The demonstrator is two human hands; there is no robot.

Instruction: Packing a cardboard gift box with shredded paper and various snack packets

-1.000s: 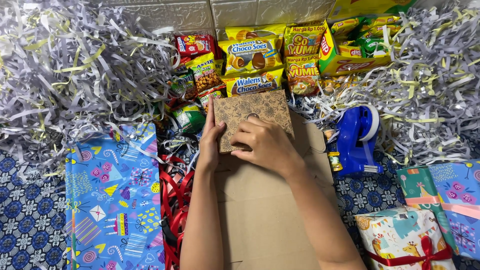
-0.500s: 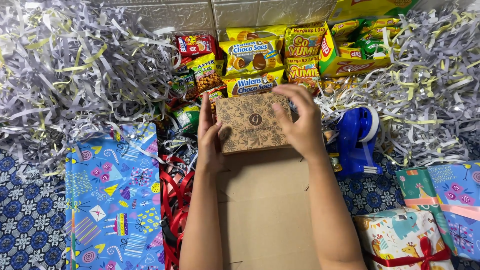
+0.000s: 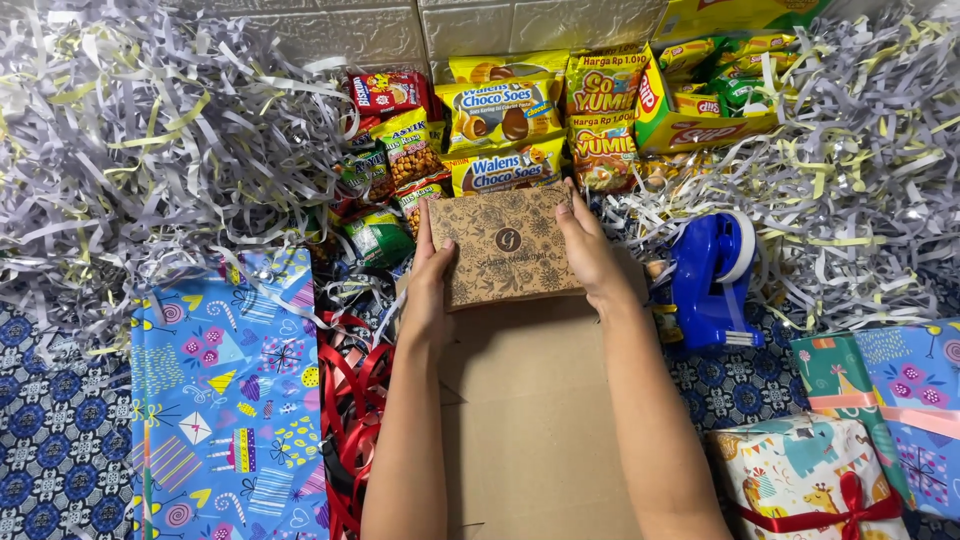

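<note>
A small brown patterned box (image 3: 505,248) lies flat on the far end of a plain cardboard sheet (image 3: 530,420). My left hand (image 3: 428,290) presses flat against the box's left side, fingers pointing away from me. Against its right side lies my right hand (image 3: 590,255), held the same way. The box sits clasped between both palms, its round emblem on top uncovered.
Snack packets (image 3: 500,110) are piled behind the box. Shredded paper (image 3: 150,140) lies heaped left and right. A blue tape dispenser (image 3: 712,280) stands right of the cardboard. Blue wrapping paper (image 3: 230,400) and red ribbon (image 3: 345,400) lie left; wrapped gifts (image 3: 830,480) sit at bottom right.
My right hand has left the top of the box, swung over its right edge and settled flat against the right side. The left hand stayed at the left side.
</note>
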